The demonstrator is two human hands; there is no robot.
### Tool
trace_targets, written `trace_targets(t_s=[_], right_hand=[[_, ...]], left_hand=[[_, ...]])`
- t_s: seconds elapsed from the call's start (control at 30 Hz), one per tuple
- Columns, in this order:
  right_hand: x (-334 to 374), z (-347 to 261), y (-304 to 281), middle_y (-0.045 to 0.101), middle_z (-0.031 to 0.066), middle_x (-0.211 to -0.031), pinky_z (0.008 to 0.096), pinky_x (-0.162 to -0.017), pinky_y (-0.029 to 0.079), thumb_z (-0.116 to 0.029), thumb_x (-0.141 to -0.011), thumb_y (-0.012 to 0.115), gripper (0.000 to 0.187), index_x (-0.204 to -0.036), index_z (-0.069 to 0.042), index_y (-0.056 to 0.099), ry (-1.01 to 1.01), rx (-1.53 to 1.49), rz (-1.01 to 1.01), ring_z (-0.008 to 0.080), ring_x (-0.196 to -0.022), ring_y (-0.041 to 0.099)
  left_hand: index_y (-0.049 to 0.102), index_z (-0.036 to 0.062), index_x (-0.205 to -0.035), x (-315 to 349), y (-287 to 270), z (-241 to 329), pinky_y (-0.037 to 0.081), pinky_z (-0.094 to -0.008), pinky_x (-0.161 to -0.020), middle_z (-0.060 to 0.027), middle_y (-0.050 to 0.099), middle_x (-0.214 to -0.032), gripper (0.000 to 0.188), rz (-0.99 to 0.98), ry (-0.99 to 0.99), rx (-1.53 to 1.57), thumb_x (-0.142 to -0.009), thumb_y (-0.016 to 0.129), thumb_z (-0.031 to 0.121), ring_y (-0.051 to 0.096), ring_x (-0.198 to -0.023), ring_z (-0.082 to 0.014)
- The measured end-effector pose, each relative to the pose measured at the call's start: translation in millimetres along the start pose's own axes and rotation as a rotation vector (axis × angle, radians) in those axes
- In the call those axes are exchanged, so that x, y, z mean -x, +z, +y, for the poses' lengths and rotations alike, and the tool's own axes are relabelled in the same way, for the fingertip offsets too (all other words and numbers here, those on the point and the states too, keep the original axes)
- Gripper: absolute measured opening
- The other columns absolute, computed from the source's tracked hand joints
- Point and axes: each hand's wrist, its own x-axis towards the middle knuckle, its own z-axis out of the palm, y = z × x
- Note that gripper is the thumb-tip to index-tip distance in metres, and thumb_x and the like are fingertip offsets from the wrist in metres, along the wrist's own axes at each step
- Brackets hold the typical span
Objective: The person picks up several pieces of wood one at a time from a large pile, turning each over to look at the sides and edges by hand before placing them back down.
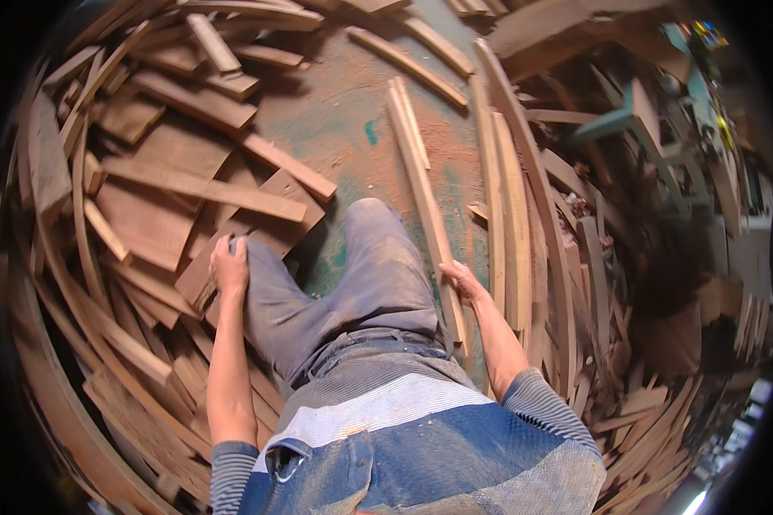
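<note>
My right hand (462, 281) is closed round the lower part of a long, pale wooden strip (423, 193). The strip slants away from beside my right thigh, and a thinner strip (410, 120) lies along its far end. By my left knee, my left hand (229, 264) has its fingers bent, over a reddish-brown board (199, 273) and against my trouser leg (270, 279). Whatever is inside those fingers is hidden.
Brown boards and offcuts (159, 202) pile up on the left. Long planks (511, 215) line the right side, with a pale green frame (636, 112) beyond. Two loose sticks (408, 64) lie ahead on the dusty green surface (326, 112).
</note>
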Motion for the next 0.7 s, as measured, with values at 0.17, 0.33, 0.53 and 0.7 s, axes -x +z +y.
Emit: trace_targets(t_s=[0.17,0.33,0.53,0.7], right_hand=[[-8,-4,15,0.062,0.0079,-0.105,0.0371,-0.080,0.050,-0.030,-0.074,0.082,0.065,-0.129,-0.008,0.055,-0.113,0.282,0.041,0.0187,-0.094,0.060],[7,-8,26,0.065,0.0114,-0.091,0.0362,-0.070,0.053,-0.021,-0.071,0.075,0.059,-0.123,-0.002,0.056,-0.178,0.365,0.224,0.0225,-0.078,0.065],[-13,-4,6,0.070,0.0131,-0.098,0.0344,-0.081,0.053,-0.024,-0.072,0.076,0.048,-0.112,0.000,0.066,-0.058,0.512,0.307,0.0219,-0.089,0.067],[-17,11,15,0.073,0.0163,-0.092,0.0355,-0.079,0.053,-0.033,-0.068,0.079,0.051,-0.104,0.003,0.071,-0.252,0.459,0.573,0.0230,-0.088,0.070]], left_hand=[[0.062,-0.0008,-0.128,3,7,-8,0.047,-0.0463,-0.100,-0.0248,0.065,-0.124,0.054,-0.008,-0.017,0.038,-0.094,0.062,0.040,0.061,-0.117,-0.0404],[0.061,-0.0015,-0.130,1,2,-1,0.046,-0.0466,-0.102,-0.0264,0.064,-0.126,0.056,-0.056,-0.040,0.030,-0.094,0.062,0.041,0.059,-0.119,-0.0415],[0.061,-0.0016,-0.130,2,1,0,0.045,-0.0459,-0.103,-0.0260,0.064,-0.126,0.056,-0.024,-0.015,0.023,-0.094,0.062,0.041,0.059,-0.120,-0.0405],[0.061,-0.0009,-0.130,3,0,4,0.046,-0.0454,-0.103,-0.0249,0.064,-0.127,0.055,-0.027,-0.033,0.016,-0.094,0.063,0.041,0.060,-0.120,-0.0397]])
